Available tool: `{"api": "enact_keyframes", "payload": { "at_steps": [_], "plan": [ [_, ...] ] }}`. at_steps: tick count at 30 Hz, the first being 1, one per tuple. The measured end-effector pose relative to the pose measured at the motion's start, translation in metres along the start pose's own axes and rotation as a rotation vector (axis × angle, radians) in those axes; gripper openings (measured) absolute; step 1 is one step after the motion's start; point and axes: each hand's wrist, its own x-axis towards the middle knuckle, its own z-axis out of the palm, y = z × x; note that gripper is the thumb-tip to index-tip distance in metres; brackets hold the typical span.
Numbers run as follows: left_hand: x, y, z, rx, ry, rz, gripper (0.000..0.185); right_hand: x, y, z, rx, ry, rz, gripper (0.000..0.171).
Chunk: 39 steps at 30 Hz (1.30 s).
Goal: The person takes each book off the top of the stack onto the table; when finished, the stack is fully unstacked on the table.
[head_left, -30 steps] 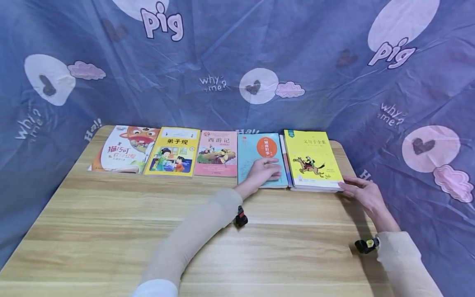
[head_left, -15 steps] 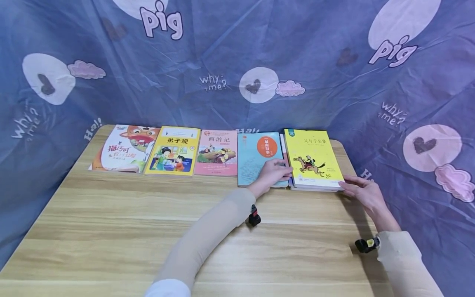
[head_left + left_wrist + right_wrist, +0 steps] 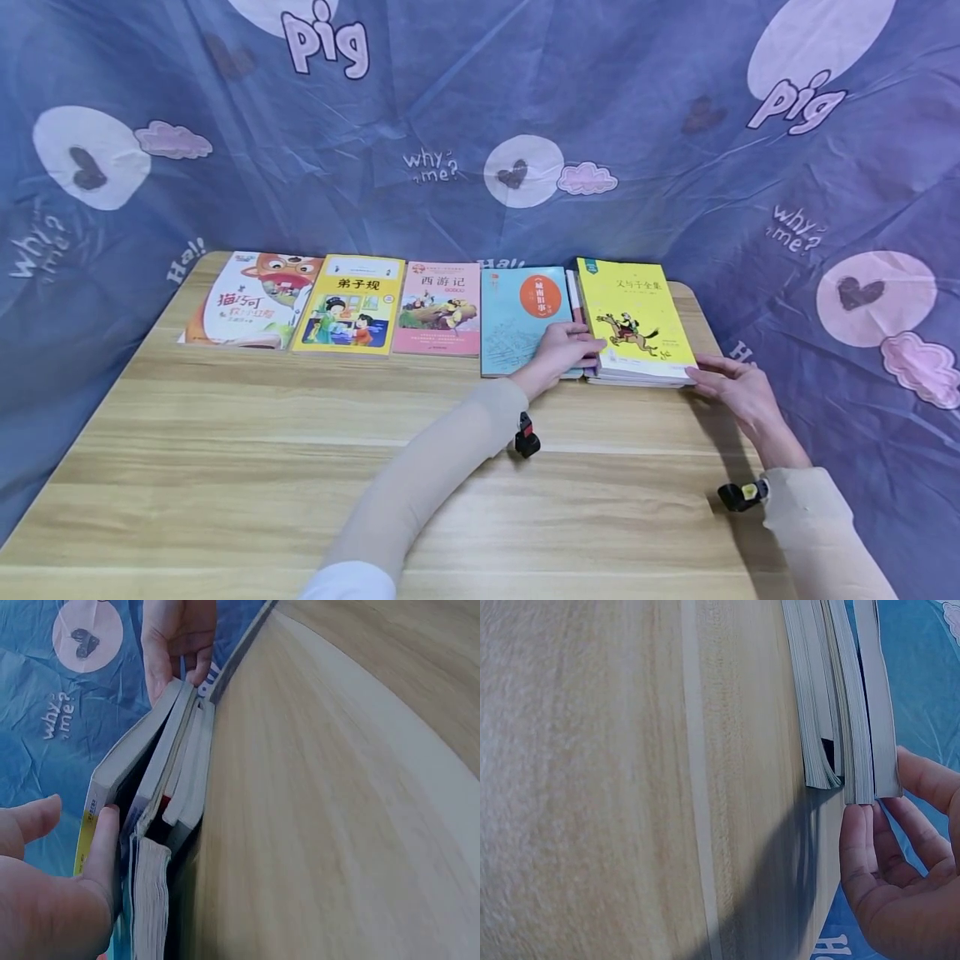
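The left hand (image 3: 557, 354), fingers apart, props the yellow book (image 3: 641, 310) off the pile (image 3: 199, 757); the right hand (image 3: 735, 393) pinches its corner (underside hard to see), perhaps steadying it.

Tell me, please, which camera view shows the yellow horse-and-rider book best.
The head view, where the yellow book shows nearly its whole cover, title and rider included. The left wrist view shows mainly its page edge and a strip of yellow; the right wrist view, just its page edge.

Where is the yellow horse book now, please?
In the head view, the horse book tops the stack on the right, between the left hand and right hand.
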Motion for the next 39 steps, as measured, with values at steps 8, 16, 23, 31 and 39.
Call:
{"api": "enact_keyframes", "payload": {
  "at_steps": [8, 16, 23, 31, 39],
  "plan": [
    [0.007, -0.002, 0.012, 0.033, 0.064, 0.004, 0.043, 0.001, 0.002, -0.001, -0.011, 0.000, 0.000, 0.020],
    [0.006, -0.004, 0.012, 0.021, 0.081, -0.015, 0.040, 0.001, 0.002, -0.001, 0.024, -0.016, -0.012, 0.020],
    [0.001, -0.005, -0.003, 0.036, 0.038, -0.012, 0.044, 0.000, 0.003, -0.002, 0.115, -0.033, -0.042, 0.018],
    [-0.010, -0.004, -0.024, 0.019, -0.012, -0.030, 0.048, 0.003, 0.004, 0.000, 0.160, -0.043, -0.052, 0.028],
    [-0.019, -0.004, -0.040, 0.009, -0.032, -0.031, 0.058, 0.009, 0.005, 0.002, 0.084, -0.020, -0.019, 0.029]
  ]
}}
